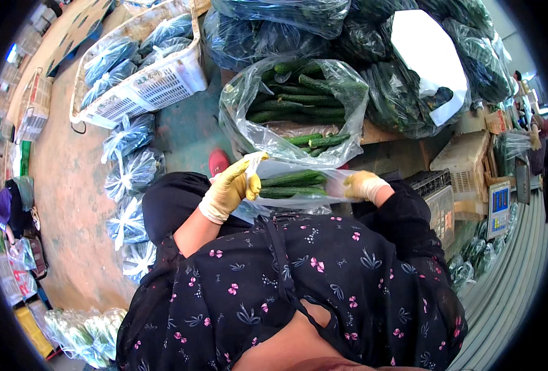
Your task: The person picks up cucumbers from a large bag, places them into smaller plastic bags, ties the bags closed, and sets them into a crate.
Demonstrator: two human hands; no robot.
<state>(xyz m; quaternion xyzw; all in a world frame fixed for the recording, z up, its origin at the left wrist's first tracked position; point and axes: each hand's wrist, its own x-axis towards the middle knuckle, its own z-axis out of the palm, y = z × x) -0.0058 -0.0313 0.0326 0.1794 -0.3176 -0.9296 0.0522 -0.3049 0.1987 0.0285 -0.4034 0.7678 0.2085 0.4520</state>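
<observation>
A plastic bag (337,180) with several green cucumbers (292,183) in it lies across my lap. My left hand (232,187), in a yellow-and-white glove, is closed on the bag's left edge and lifts a whitish strip of it. At the opposite side my right hand (364,185), gloved alike, grips the right edge; its fingertips are partly hidden by the film. Just beyond stands a large open clear bag (240,102), its rim folded wide around a heap of cucumbers (305,99). Neither hand touches that one.
Tied bags (126,179) line the floor at my left. Behind them stands a white crate (144,93) of bagged produce. Full dark bags (274,40) are piled ahead, one under a white sheet (425,52). At right are crates (462,164) and a scale display (499,207). People work at both sides.
</observation>
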